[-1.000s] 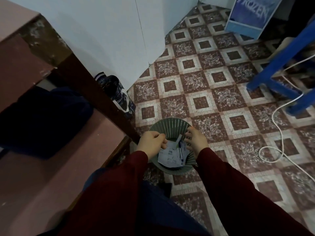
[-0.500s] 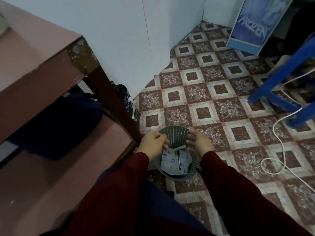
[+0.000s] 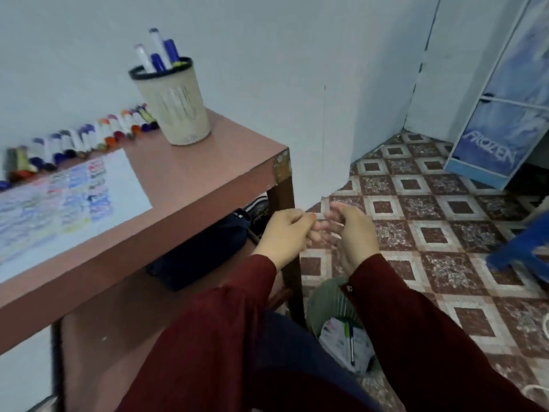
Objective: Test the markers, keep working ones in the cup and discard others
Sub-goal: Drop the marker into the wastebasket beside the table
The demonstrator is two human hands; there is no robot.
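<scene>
1. Left hand (image 3: pixel 282 233): in the air just off the table's front right corner, with its back to the camera and fingers curled inward. The inside of the curl is hidden, so I cannot tell if it holds anything.
2. Right hand (image 3: pixel 352 236): just beside the left hand, with fingertips meeting or nearly meeting the left's. It is motion-blurred. Fingers are loosely bent, palm faces left, and nothing is visible in it, so it reads as relaxed and empty.
3. Both hands are higher than the bin (image 3: pixel 322 301) and clear of it.
4. The bin is green and slatted. It stands on the floor beside the table leg, partly covered by the right sleeve. Inside is scrap paper (image 3: pixel 332 337) with one slim marker (image 3: pixel 350 343) lying on it.
5. Cup (image 3: pixel 175 108): cream mesh with a dark rim, upright on the table (image 3: pixel 214 173) near its back right, close to the wall.
6. Markers in the cup (image 3: pixel 157 55): several, blue and white, sticking out above the rim.
7. Row of markers (image 3: pixel 83 138): lying side by side along the wall, left of the cup, with the near end just beside the cup's base. Mixed colours, blurred.
8. Sheet of paper (image 3: pixel 124 179): flat on the table in front of the row, with coloured scribbles over its left part.
9. Dark bag (image 3: pixel 202 257): under the tabletop.
10. Patterned tile floor (image 3: pixel 430 233), with a blue stool (image 3: pixel 523 248) at the right edge and a "Frozen" drawer unit (image 3: pixel 505 114) in the corner.
</scene>
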